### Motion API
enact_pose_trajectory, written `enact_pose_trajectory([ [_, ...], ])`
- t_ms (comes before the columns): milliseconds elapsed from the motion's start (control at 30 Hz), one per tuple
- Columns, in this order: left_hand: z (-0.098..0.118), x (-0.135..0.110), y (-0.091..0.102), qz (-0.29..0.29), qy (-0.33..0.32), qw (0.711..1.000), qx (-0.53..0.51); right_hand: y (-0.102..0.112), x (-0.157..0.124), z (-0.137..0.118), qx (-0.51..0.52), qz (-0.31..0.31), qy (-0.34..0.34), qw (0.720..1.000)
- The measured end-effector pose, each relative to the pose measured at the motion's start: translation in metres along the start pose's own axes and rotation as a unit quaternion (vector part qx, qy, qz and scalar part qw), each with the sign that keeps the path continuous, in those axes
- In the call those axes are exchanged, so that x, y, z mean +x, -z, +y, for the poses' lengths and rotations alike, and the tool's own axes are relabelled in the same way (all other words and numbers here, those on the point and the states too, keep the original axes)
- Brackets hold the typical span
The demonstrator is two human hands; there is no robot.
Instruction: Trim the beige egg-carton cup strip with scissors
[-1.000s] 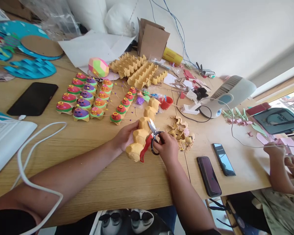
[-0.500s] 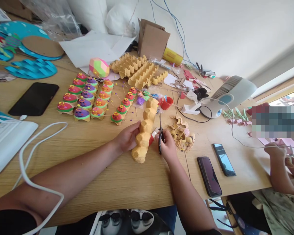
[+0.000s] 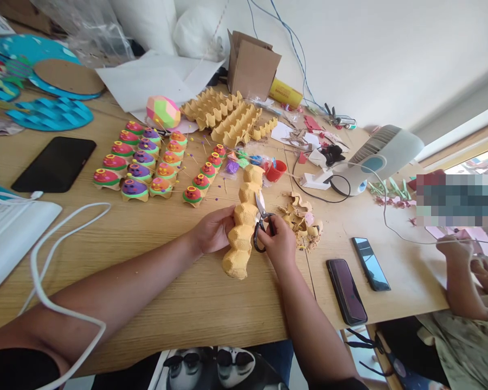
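My left hand point(image 3: 214, 229) grips a bare yellow-brown egg carton strip point(image 3: 244, 214) by its left side, holding it lengthwise above the table. Scissors with black handles point(image 3: 263, 221) are in my right hand point(image 3: 280, 244), their blades pointing up along the strip's right edge. Whether the blades touch the carton I cannot tell. Painted egg carton strips with faces, in red point(image 3: 122, 147), purple point(image 3: 141, 164) and orange point(image 3: 171, 158), stand in rows on the left. Another red and green painted strip point(image 3: 205, 176) lies just beyond my left hand.
Carton scraps and crumbs point(image 3: 303, 222) lie right of my right hand. Two phones point(image 3: 347, 292) rest nearer the edge. Uncut egg cartons point(image 3: 231, 116), a red cup point(image 3: 275, 171) and a white fan point(image 3: 384, 154) stand farther back. A co-worker's hands point(image 3: 455, 252) hold scissors at far right.
The scissors have turned from nearly upright and edge-on to leaning left, their blades now closer to the strip. The carton strip has shifted slightly right and down.
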State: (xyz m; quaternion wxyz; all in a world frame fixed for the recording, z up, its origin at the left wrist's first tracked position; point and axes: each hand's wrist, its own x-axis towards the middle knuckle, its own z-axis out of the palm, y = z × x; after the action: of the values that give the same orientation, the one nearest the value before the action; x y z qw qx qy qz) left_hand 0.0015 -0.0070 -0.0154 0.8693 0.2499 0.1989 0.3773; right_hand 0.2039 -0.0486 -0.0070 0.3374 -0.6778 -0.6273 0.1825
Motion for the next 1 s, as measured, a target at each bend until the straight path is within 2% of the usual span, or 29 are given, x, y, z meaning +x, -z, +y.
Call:
enact_pose_trajectory([
  [167,-0.002,-0.001,0.004,-0.023,0.022,0.997,-0.071,0.001,-0.003,-0.003,-0.029,0.025,-0.012,0.999],
  [300,-0.002,-0.001,0.003,-0.027,0.032,0.997,-0.065,0.000,-0.003,-0.002,-0.021,0.033,-0.031,0.999],
  [400,-0.002,-0.001,0.005,-0.028,0.028,0.997,-0.066,0.000,-0.002,-0.003,0.046,0.021,-0.046,0.998],
  [500,-0.003,0.001,0.008,-0.024,0.022,0.997,-0.074,-0.001,0.000,-0.007,0.186,-0.021,-0.055,0.981],
  [600,-0.007,0.003,0.010,-0.016,0.025,0.997,-0.068,-0.004,0.001,-0.009,0.337,-0.067,-0.087,0.935],
  [767,-0.013,0.004,0.007,-0.040,0.046,0.998,-0.012,-0.006,0.002,-0.011,0.526,-0.080,-0.152,0.833],
  [900,-0.013,0.004,0.005,-0.029,0.038,0.998,0.030,-0.004,0.003,-0.013,0.607,-0.110,-0.216,0.757],
  [1000,-0.012,0.005,0.006,0.011,-0.007,1.000,0.027,-0.002,0.002,-0.013,0.627,-0.127,-0.248,0.727],
])
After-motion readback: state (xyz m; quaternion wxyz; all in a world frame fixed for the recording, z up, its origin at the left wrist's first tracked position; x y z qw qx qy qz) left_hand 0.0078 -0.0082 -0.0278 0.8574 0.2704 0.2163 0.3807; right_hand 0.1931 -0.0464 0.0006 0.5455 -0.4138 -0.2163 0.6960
